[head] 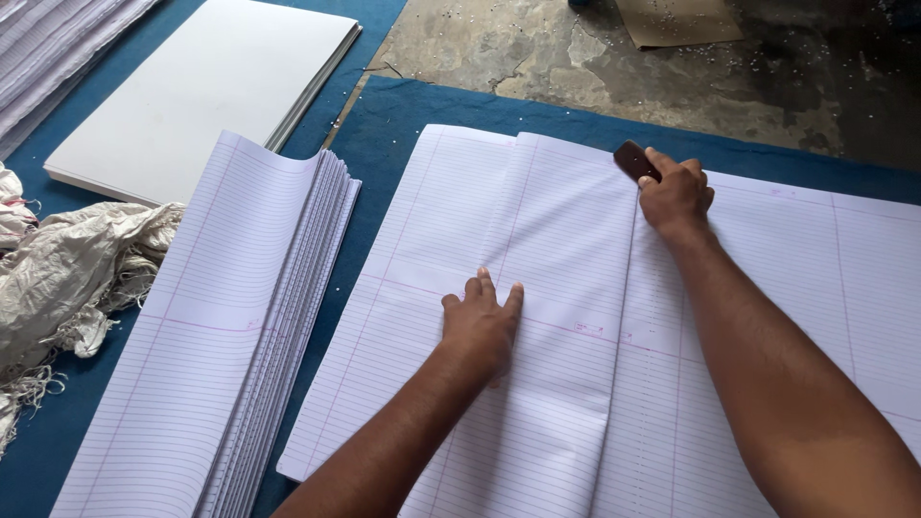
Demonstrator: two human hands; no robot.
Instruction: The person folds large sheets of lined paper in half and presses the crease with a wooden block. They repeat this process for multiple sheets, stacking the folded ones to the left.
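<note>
From the head view I see both hands down on a large white sheet of ruled paper with pink margin lines [576, 317], spread across a blue cloth floor covering [403, 125]. The sheet is folded over itself, and the fold runs as 1 long crease from the far edge back toward me, a little right of the sheet's middle.

My right hand [677, 197] sits at the far end of that crease, fingers curled round a small dark brown rounded block [635, 159], pressed to the paper right at the top of the fold. The block lies just beyond the knuckles, so the crease's long axis leads from that hand straight back along my forearm. The right hand is the 1 on the fold line.

My left hand [482, 321] lies flat, fingers spread and holding nothing, palm pinning the folded flap left of the crease, about halfway down its length.

To the left, apart from the sheet, is a thick stack of the same ruled sheets [221, 326], a pile of plain white board [192, 86] beyond it, and crumpled whitish woven sacking [67, 278] at the edge.
</note>
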